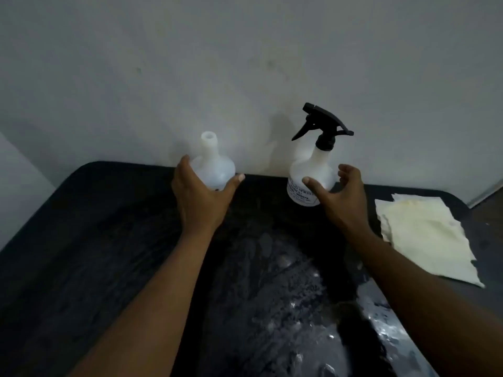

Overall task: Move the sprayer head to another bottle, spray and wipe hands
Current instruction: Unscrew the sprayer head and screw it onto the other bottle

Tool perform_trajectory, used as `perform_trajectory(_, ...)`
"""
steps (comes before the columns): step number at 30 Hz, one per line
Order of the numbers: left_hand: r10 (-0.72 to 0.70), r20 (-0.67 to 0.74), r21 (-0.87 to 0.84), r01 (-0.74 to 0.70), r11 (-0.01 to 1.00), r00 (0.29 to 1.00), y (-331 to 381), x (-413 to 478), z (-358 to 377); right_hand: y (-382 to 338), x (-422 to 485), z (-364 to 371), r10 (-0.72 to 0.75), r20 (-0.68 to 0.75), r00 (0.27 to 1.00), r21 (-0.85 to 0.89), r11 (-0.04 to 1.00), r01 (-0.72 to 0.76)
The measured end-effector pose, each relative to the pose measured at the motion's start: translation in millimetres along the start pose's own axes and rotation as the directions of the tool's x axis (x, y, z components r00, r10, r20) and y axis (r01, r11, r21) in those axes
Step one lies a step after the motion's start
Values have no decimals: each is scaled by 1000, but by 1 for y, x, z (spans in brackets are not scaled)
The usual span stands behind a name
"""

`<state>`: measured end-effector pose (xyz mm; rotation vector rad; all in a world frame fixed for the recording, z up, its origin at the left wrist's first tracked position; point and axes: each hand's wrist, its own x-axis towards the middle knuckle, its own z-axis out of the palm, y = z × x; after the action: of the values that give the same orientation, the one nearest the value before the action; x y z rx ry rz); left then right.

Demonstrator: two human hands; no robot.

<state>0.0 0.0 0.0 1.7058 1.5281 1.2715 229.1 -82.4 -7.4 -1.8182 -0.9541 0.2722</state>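
Observation:
Two white plastic bottles stand at the back of the dark table, against the wall. The left bottle [215, 165] has a bare open neck and no head. The right bottle [310, 175] carries the black sprayer head [322, 126], its nozzle pointing left. My left hand [202, 195] is cupped around the lower part of the left bottle, with fingers on its left side and the thumb spread past its right side. My right hand [341, 195] is spread just in front of the right bottle, thumb across its label and fingers to its right, not closed on it.
A stack of pale yellow cloths or paper wipes [424, 235] lies at the right of the table [95, 254]. The table surface is wet and glossy in the middle and towards me. A grey wall rises directly behind the bottles.

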Motion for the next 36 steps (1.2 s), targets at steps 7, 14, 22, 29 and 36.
perform_trajectory(7, 29, 140, 43, -36, 998, 990, -27, 22, 17, 9, 15, 13, -40, 98, 994, -65, 997, 46)
perform_trajectory(14, 94, 231, 43, -106, 993, 968, -17, 8, 10, 4, 13, 20, -109, 129, 986, -62, 991, 118)
perform_trajectory(22, -4, 482, 66, -32, 997, 876, 4, -56, -39, -1, -84, -26, -69, 198, 978, -61, 995, 83)
perform_trajectory(29, -22, 579, 63, -18, 998, 815, 25, -123, -81, -15, -142, -62, 14, 318, 948, -130, 991, 29)
perform_trajectory(36, -62, 632, 112, -12, 994, 773, 32, -135, -96, -21, -167, -68, 21, 332, 943, -156, 987, 33)
